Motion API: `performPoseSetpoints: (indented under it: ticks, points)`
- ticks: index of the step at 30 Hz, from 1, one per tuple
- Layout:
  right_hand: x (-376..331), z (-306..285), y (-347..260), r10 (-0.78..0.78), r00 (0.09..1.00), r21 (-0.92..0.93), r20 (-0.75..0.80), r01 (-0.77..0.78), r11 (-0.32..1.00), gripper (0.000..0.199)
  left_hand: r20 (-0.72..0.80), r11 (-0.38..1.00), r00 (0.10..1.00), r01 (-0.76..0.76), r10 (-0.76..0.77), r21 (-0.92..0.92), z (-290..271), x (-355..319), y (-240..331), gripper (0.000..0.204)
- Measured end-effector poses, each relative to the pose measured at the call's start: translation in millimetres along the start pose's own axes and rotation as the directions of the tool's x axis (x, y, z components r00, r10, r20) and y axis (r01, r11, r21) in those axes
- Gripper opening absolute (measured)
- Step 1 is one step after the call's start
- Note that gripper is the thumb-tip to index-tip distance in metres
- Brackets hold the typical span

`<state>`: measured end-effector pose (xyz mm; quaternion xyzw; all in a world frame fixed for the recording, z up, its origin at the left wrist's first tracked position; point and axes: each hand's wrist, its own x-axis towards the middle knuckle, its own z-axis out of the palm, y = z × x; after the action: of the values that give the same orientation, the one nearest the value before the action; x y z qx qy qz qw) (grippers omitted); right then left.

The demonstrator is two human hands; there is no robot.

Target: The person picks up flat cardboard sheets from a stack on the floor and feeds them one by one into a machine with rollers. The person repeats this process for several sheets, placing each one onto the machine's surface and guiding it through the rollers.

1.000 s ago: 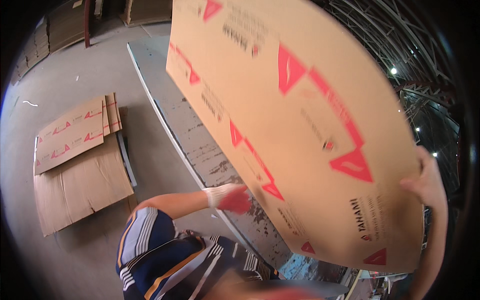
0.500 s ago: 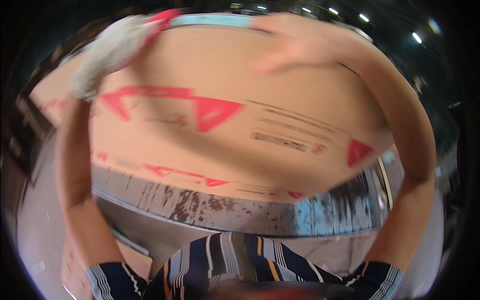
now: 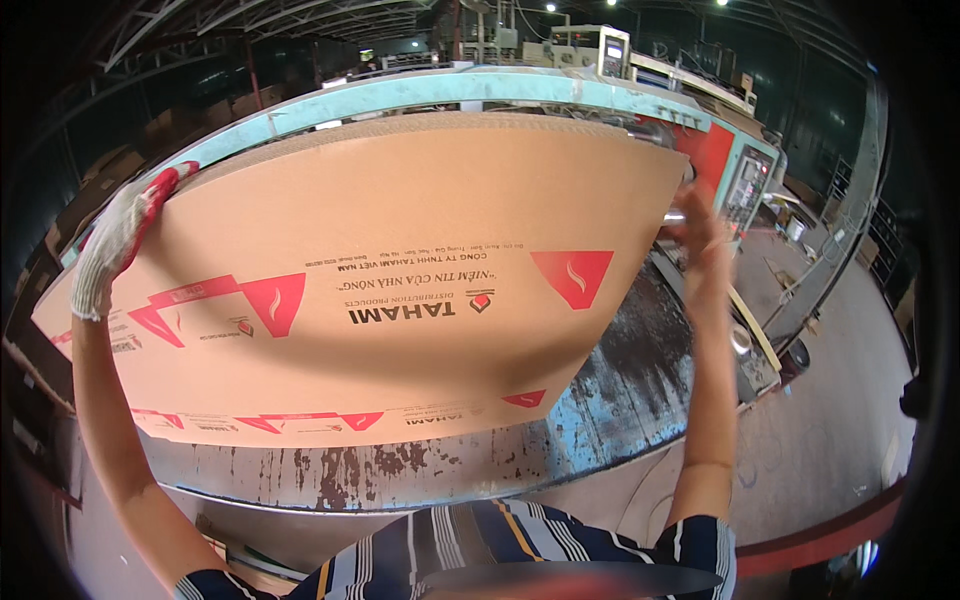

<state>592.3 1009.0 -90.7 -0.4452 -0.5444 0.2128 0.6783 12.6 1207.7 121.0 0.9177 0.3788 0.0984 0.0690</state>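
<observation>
A stack of flat brown cardboard sheets (image 3: 470,210), printed in red and black, leans in front of me with its near edge low and its far edge raised. My left hand (image 3: 125,235), in a white knit glove with red fingers, is closed over the stack's far left edge. Beside the stack's right edge is my bare right hand (image 3: 700,240), smeared by motion; whether its fingers touch the cardboard I cannot tell. Under the stack lies a worn metal machine bed (image 3: 630,380) with dark stains and blue patches.
A pale turquoise beam (image 3: 400,100) runs behind the stack. At the right stand a red machine panel (image 3: 708,150) and a turquoise control box (image 3: 750,185) with buttons. A dark round container (image 3: 795,360) sits near the bed's right side. A red bar (image 3: 820,545) crosses the lower right.
My right hand has come off the stack's far edge and down to its right side. My left hand stays at the far left edge. The view has shifted, showing more machinery behind.
</observation>
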Motion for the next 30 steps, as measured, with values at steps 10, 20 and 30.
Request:
performPoseSetpoints:
  ticks: [10,20,30]
  points:
    - [-85.0,158.2,59.4,0.254,0.904,0.473,0.344,-0.401,0.784,0.087,0.015,0.979,0.979,0.201,-0.202,0.046,-6.7,16.4,-5.3,0.082]
    - [-75.1,177.2,66.8,0.295,0.770,0.473,0.566,-0.596,0.649,0.091,-0.101,0.966,0.962,0.249,-0.256,-0.074,-13.4,-12.6,-19.2,0.083]
    - [-72.0,226.1,54.4,0.124,0.755,0.422,0.643,-0.486,0.765,0.114,-0.134,0.912,0.905,0.388,-0.405,-0.136,-32.3,-47.0,-32.4,0.058]
